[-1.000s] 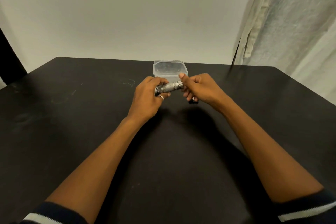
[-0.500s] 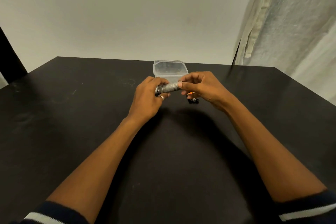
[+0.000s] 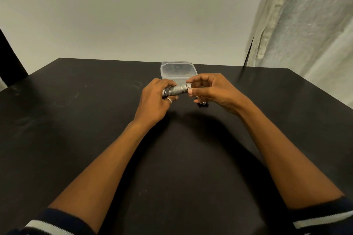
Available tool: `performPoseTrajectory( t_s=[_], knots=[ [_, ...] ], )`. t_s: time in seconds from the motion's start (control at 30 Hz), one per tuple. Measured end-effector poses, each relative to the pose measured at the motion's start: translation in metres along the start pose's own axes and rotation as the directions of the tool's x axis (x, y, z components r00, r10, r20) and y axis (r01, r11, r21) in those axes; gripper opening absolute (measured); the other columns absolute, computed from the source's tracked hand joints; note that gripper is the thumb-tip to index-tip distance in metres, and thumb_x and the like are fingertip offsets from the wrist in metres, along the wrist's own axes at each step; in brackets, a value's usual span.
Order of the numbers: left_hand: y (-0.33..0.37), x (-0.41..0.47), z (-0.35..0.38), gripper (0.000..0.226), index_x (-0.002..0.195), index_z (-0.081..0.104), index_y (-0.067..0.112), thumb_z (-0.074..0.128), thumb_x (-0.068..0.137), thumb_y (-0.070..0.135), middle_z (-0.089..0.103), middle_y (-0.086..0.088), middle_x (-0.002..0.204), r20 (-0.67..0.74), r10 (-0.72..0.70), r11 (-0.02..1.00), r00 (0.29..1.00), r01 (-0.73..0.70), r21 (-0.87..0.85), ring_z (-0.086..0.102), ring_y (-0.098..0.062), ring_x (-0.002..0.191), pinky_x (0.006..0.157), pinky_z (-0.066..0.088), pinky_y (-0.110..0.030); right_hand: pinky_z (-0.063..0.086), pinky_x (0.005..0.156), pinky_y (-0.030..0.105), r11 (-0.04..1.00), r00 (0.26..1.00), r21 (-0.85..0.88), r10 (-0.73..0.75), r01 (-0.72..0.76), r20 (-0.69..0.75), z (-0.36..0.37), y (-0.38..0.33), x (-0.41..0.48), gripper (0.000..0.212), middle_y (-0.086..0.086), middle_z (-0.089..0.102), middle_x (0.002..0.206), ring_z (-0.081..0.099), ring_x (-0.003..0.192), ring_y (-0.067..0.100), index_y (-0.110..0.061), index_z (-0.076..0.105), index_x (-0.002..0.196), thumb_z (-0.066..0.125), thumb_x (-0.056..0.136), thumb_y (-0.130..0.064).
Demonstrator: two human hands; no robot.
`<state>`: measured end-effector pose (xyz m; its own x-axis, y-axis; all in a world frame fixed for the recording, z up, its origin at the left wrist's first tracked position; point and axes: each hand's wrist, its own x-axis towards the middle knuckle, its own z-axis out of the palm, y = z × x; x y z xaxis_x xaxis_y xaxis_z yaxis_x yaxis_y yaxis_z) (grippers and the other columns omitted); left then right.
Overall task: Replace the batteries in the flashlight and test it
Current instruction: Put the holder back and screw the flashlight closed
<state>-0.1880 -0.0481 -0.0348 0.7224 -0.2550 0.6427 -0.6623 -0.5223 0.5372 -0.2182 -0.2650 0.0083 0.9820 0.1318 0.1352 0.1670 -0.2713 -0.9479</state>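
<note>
A small grey metal flashlight (image 3: 176, 89) lies level above the black table (image 3: 76, 139), near its far middle. My left hand (image 3: 154, 101) wraps around its left end, a ring on one finger. My right hand (image 3: 212, 89) pinches the ridged right end between thumb and forefinger. Under my right hand, small dark parts (image 3: 203, 103) with a bit of orange rest on the table; I cannot tell what they are.
A clear plastic box (image 3: 178, 69) sits just behind the hands at the table's far edge. A pale curtain (image 3: 305, 25) hangs at the right, a plain wall behind. A dark object (image 3: 9, 59) stands at the far left.
My right hand has turned at the flashlight's right end, its fingers lifting and spreading while thumb and forefinger keep the tip. The left hand has stayed put.
</note>
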Motion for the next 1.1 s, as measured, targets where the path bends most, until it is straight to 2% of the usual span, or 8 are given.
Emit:
performPoseTrajectory(
  t_s=[0.1,0.33,0.4,0.5,0.63,0.73,0.97,1.1],
  knots=[
    [0.0,0.0,0.001,0.033,0.111,0.072,0.015,0.083,0.081,0.013,0.064,-0.002,0.102,0.012,0.009,1.0,1.0,-0.009,0.009,0.058,-0.014,0.088,0.076,0.038,-0.008,0.06,0.065,0.022,0.998,0.999,-0.061,0.007,-0.009,-0.038,0.003,0.001,0.001,0.022,0.011,0.077,0.092,0.077,0.081,0.016,-0.004,0.072,0.111,0.074,0.094,-0.018],
    [0.0,0.0,0.001,0.035,0.112,0.071,0.015,0.084,0.08,0.012,0.065,-0.002,0.103,0.003,0.002,1.0,1.0,-0.002,-0.003,0.059,-0.014,0.09,0.079,0.041,-0.011,0.054,0.049,0.02,0.959,0.99,-0.271,0.049,-0.083,-0.129,0.017,0.002,0.003,0.055,0.012,0.077,0.077,0.072,0.06,0.013,-0.004,0.074,0.09,0.052,0.101,-0.054],
    [0.0,0.0,0.001,0.035,0.113,0.071,0.015,0.083,0.08,0.012,0.065,-0.003,0.104,0.008,0.004,1.0,1.0,-0.004,0.002,0.059,-0.014,0.091,0.079,0.041,-0.009,0.055,0.052,0.022,0.966,0.991,-0.251,0.026,-0.059,-0.131,0.015,0.0,0.002,0.047,0.01,0.078,0.086,0.075,0.068,0.013,-0.008,0.074,0.096,0.055,0.101,-0.051],
    [0.0,0.0,0.001,0.035,0.113,0.071,0.015,0.083,0.08,0.012,0.065,-0.003,0.104,0.012,0.009,1.0,1.0,-0.009,0.007,0.059,-0.014,0.09,0.078,0.04,-0.008,0.062,0.066,0.027,0.988,0.998,-0.152,-0.007,-0.003,-0.061,0.007,-0.002,0.0,0.031,0.008,0.077,0.102,0.077,0.088,0.017,-0.012,0.068,0.122,0.072,0.096,-0.028],
    [-0.001,0.0,0.001,0.035,0.112,0.071,0.017,0.084,0.08,0.013,0.063,0.002,0.101,0.009,0.006,1.0,1.0,-0.006,0.005,0.057,-0.011,0.088,0.077,0.038,-0.006,0.06,0.065,0.024,0.993,0.999,-0.121,-0.018,0.014,-0.035,0.005,0.0,0.0,0.027,0.008,0.076,0.096,0.074,0.08,0.011,-0.005,0.07,0.117,0.076,0.09,-0.007],
    [-0.001,0.0,0.002,0.035,0.113,0.071,0.016,0.084,0.08,0.013,0.062,0.002,0.101,0.006,0.006,1.0,1.0,-0.006,0.01,0.057,-0.012,0.088,0.077,0.037,-0.006,0.059,0.061,0.022,0.987,0.999,-0.161,-0.01,0.002,-0.046,0.007,0.002,0.001,0.022,0.008,0.076,0.088,0.076,0.078,0.013,-0.004,0.071,0.11,0.071,0.096,-0.021],
    [-0.001,0.0,0.002,0.036,0.114,0.071,0.015,0.083,0.08,0.012,0.062,0.001,0.102,0.013,0.016,1.0,1.0,-0.016,0.007,0.057,-0.011,0.088,0.076,0.037,-0.003,0.047,0.045,0.019,0.942,0.987,-0.325,0.031,-0.081,-0.156,0.019,0.005,0.005,0.056,0.007,0.074,0.067,0.07,0.056,0.013,-0.007,0.073,0.084,0.052,0.101,-0.056],
    [0.0,0.0,0.001,0.036,0.114,0.071,0.014,0.083,0.08,0.011,0.064,-0.001,0.103,0.007,0.011,1.0,1.0,-0.011,0.002,0.058,-0.012,0.089,0.077,0.038,-0.005,0.051,0.05,0.024,0.962,0.99,-0.269,0.008,-0.047,-0.144,0.015,0.002,0.003,0.045,0.008,0.078,0.085,0.076,0.07,0.017,-0.008,0.074,0.097,0.058,0.1,-0.051]
  ],
)
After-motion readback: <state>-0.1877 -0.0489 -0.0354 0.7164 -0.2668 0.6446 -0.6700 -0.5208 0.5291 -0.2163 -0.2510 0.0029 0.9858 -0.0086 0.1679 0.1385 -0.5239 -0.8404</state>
